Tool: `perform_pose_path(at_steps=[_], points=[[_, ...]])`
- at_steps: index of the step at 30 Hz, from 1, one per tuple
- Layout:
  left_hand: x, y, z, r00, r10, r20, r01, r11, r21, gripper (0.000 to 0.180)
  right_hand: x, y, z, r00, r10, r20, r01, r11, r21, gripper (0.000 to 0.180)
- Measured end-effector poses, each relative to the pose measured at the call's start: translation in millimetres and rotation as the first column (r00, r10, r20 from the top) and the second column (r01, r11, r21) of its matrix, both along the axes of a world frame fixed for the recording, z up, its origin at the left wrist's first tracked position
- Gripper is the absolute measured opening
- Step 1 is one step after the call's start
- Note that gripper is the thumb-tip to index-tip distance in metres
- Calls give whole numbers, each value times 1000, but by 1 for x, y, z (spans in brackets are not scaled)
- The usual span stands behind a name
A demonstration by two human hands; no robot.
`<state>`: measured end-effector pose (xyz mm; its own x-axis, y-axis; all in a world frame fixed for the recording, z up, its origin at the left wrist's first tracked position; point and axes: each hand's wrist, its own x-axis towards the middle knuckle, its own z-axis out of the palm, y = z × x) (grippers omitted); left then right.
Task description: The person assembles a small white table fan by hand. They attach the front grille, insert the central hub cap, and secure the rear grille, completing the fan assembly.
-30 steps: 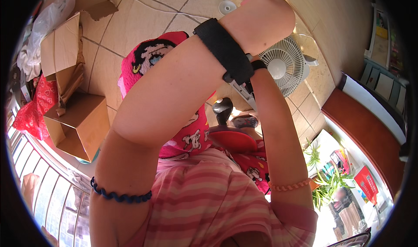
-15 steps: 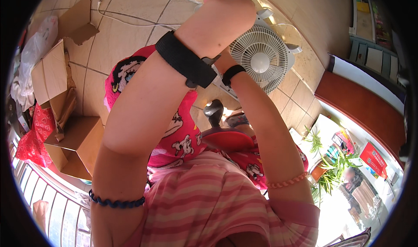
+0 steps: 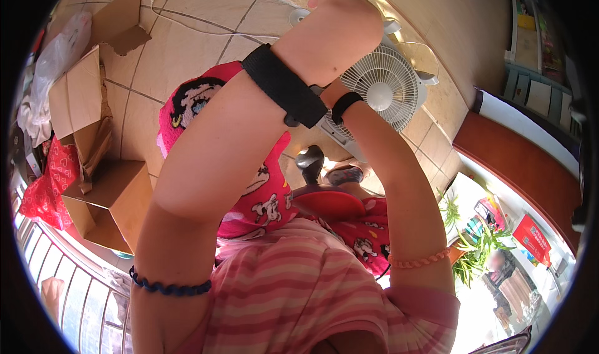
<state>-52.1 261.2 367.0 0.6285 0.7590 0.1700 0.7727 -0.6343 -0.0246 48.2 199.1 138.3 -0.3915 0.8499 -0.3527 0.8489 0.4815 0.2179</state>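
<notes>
At far left, a red heart-patterned bag (image 3: 55, 185) sits beside a torn-flapped carton (image 3: 73, 98), its contents hidden from view. Next comes a brown cardboard box (image 3: 125, 195), open on one side, its inside in shadow. The left hand (image 3: 349, 20) is bent away at the wrist — whether its fingers are spread or pinching, I cannot tell. Nor can I for the right hand (image 3: 336, 93), mostly behind the left forearm. The white fan (image 3: 390, 92) lies just right of both hands — contact unclear. Farther right, an orange-brown pot (image 3: 457, 252) holds a green plant (image 3: 479, 257).
</notes>
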Motion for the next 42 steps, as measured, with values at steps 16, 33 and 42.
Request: perform_pose_path(at_steps=[16, 33, 42], points=[[3, 10, 27, 999, 39, 1, -38, 988, -149, 11, 31, 13, -7, 982, -100, -162, 82, 990, -117, 13], [-6, 12, 18, 999, 17, -51, -31, 950, -309, 26, 37, 32, 32, 911, -368, -187, 336, 924, -183, 20], [-6, 20, 25, 999, 47, -10, -47, 893, -448, 35, 111, 91, 92, 709, -686, -161, 655, 726, -211, 42]])
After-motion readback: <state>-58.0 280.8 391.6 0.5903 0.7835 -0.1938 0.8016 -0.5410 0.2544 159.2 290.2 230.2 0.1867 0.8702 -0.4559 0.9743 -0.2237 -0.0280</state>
